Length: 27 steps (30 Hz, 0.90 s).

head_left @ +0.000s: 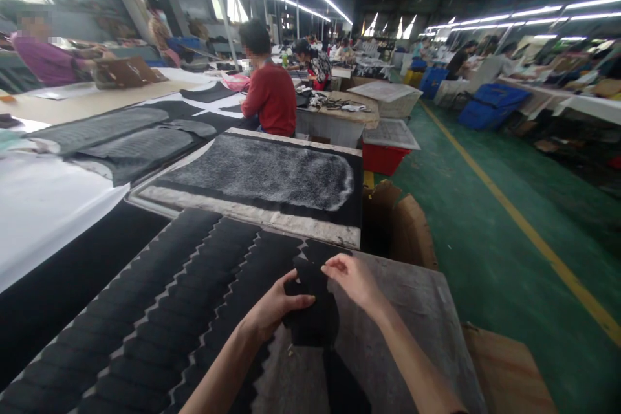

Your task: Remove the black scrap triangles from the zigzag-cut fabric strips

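Observation:
My left hand (274,305) is closed on a dark, flat fabric-like piece (313,320), its thumb lying across the face. Whether this is one piece or a thin stack I cannot tell. At the upper right edge of the dark piece, the fingertips of my right hand (353,279) are pinched together. Left of my hands, several rows of overlapping black pieces (189,284) cover the table, with zigzag gaps between the rows. Another dark strip (344,381) lies below the held piece, near the bottom of the view.
The worn grey tabletop (407,317) shows at right. Beyond it lies a board with a black panel (272,171) smeared whitish. A torn cardboard box (412,226) stands beside the table. A person in a red top (276,94) sits ahead; green floor (509,284) runs along the right.

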{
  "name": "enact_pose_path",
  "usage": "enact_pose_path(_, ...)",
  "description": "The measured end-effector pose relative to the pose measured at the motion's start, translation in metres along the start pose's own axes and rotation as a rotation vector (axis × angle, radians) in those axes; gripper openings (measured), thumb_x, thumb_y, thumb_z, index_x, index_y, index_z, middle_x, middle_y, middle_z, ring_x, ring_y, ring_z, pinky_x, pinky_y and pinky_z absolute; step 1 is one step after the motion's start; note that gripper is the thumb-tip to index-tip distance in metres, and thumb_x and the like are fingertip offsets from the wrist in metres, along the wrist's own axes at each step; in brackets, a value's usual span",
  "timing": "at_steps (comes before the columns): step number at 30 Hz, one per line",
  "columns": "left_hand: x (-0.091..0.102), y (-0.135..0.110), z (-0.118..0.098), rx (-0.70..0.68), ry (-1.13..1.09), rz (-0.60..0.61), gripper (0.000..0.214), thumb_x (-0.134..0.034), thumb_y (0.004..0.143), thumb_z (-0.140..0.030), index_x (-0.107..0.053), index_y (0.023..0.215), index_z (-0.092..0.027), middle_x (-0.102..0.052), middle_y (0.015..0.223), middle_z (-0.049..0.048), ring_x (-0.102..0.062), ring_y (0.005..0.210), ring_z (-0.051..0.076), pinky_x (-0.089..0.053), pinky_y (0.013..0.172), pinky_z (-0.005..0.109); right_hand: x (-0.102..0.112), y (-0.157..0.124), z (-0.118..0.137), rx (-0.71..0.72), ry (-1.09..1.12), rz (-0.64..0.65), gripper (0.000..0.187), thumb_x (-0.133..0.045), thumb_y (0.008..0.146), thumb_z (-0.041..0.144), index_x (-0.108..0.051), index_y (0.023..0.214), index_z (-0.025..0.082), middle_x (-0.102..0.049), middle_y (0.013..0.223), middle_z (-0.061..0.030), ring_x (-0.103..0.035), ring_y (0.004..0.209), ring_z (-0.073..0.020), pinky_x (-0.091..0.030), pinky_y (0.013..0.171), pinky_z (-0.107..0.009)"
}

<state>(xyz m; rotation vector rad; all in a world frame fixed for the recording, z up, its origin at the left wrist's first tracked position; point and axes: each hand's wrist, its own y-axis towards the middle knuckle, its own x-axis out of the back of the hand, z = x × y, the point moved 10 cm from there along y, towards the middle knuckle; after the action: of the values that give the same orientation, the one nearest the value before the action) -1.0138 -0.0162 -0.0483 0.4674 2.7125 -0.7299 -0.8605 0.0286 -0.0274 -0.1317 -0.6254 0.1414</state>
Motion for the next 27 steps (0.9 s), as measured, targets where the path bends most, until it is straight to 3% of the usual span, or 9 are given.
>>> enact_pose_path(4, -0.01, -0.009, 0.007, 0.047, 0.067, 0.02, 0.054, -0.084, 0.058, -0.017, -0.065, 0.109, -0.016, -0.075, 0.091, 0.0073, -0.069, 0.077, 0.019, -0.055, 0.072, 0.028, -0.017, -0.002, 0.011, -0.031, 0.063, 0.046, 0.027, -0.071, 0.065, 0.047, -0.065, 0.074, 0.022, -0.068, 0.068, 0.0027, -0.057, 0.063, -0.0098, -0.037, 0.06, -0.024)
enact_pose_path(7, -0.013, -0.013, 0.019, 0.09, 0.056, 0.045, 0.043, -0.084, 0.059, -0.019, -0.069, 0.099, -0.013, -0.075, 0.085, 0.0065, -0.067, 0.069, 0.016, -0.053, 0.067, 0.025, -0.017, -0.003, 0.013, -0.022, 0.319, 0.038, 0.024, -0.073, 0.064, 0.039, -0.059, 0.068, 0.019, -0.057, 0.06, 0.006, -0.049, 0.058, -0.0065, -0.037, 0.057, -0.021)
enact_pose_path(11, -0.008, -0.014, 0.027, 0.1, -0.073, 0.049, 0.03, -0.082, 0.064, -0.021, -0.07, 0.09, -0.011, -0.074, 0.077, 0.0046, -0.065, 0.063, 0.011, -0.05, 0.063, 0.02, -0.015, -0.014, -0.002, -0.113, 0.636, 0.033, 0.03, -0.071, 0.066, 0.042, -0.053, 0.077, 0.021, -0.05, 0.066, 0.0081, -0.047, 0.061, -0.0066, -0.037, 0.05, -0.019)
enact_pose_path(14, 0.01, -0.012, 0.028, 0.099, -0.055, -0.051, 0.031, -0.084, 0.061, -0.023, -0.07, 0.085, -0.011, -0.074, 0.072, 0.0035, -0.065, 0.061, 0.011, -0.049, 0.061, 0.02, -0.02, -0.025, -0.009, -0.135, 0.674, 0.155, 0.033, -0.074, 0.064, 0.038, -0.053, 0.083, 0.021, -0.055, 0.071, 0.0076, -0.052, 0.065, -0.0069, -0.041, 0.052, -0.018)
enact_pose_path(19, 0.029, -0.008, 0.025, 0.112, 0.159, -0.134, 0.036, -0.088, 0.053, -0.028, -0.069, 0.08, -0.013, -0.073, 0.068, 0.0017, -0.064, 0.061, 0.014, -0.049, 0.059, 0.024, -0.034, -0.032, -0.013, -0.129, 0.652, 0.392, 0.044, -0.079, 0.06, 0.036, -0.058, 0.096, 0.021, -0.064, 0.074, 0.006, -0.057, 0.064, -0.0064, -0.04, 0.05, -0.016)
enact_pose_path(23, 0.04, -0.004, 0.02, 0.109, 0.306, -0.212, 0.046, -0.089, 0.05, -0.029, -0.07, 0.09, -0.016, -0.076, 0.073, 0.0018, -0.067, 0.065, 0.018, -0.051, 0.062, 0.027, -0.035, -0.015, -0.03, -0.179, 0.568, 0.274, 0.039, -0.08, 0.054, 0.043, -0.055, 0.07, 0.018, -0.056, 0.056, 0.0088, -0.05, 0.046, -0.0048, -0.037, 0.038, -0.016)
enact_pose_path(27, 0.043, 0.001, 0.016, 0.089, 0.158, -0.194, 0.048, -0.086, 0.056, -0.03, -0.07, 0.099, -0.015, -0.078, 0.08, 0.0053, -0.069, 0.068, 0.018, -0.054, 0.067, 0.027, -0.027, 0.003, -0.041, -0.173, 0.594, 0.023, 0.043, -0.078, 0.055, 0.05, -0.05, 0.064, 0.018, -0.055, 0.054, 0.0087, -0.052, 0.043, -0.0061, -0.044, 0.036, -0.019)
